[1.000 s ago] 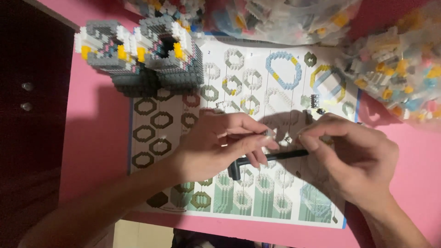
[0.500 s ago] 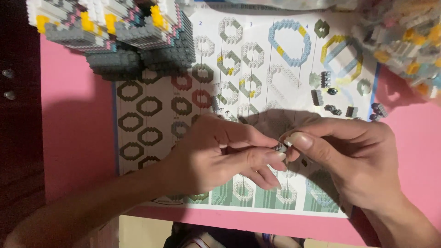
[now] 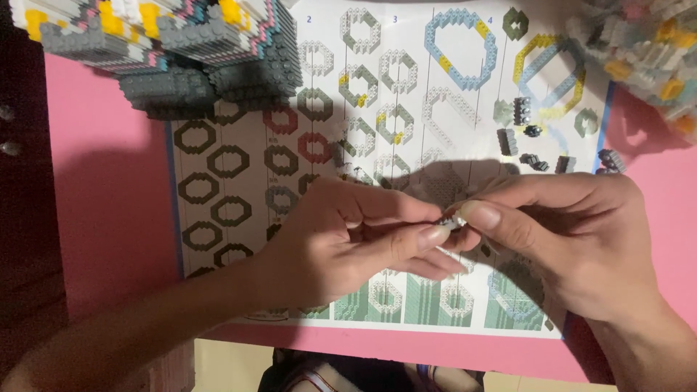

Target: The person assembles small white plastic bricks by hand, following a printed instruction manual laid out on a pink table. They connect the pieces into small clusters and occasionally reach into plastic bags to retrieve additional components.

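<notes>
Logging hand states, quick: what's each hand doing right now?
Left hand: closed, fingertips pinching the tiny pale plastic building brick.
Right hand: closed, thumb and fingers pinching the same brick.

A printed instruction sheet [image 3: 239, 181] showing ring-shaped block diagrams lies flat on the pink table [image 3: 109, 210]. A grey, yellow and pink block model [image 3: 189, 54] overlaps its upper left corner. Loose dark blocks [image 3: 523, 112] sit near its right edge. A bagged heap of bricks [image 3: 646, 51] occupies the upper right.
</notes>
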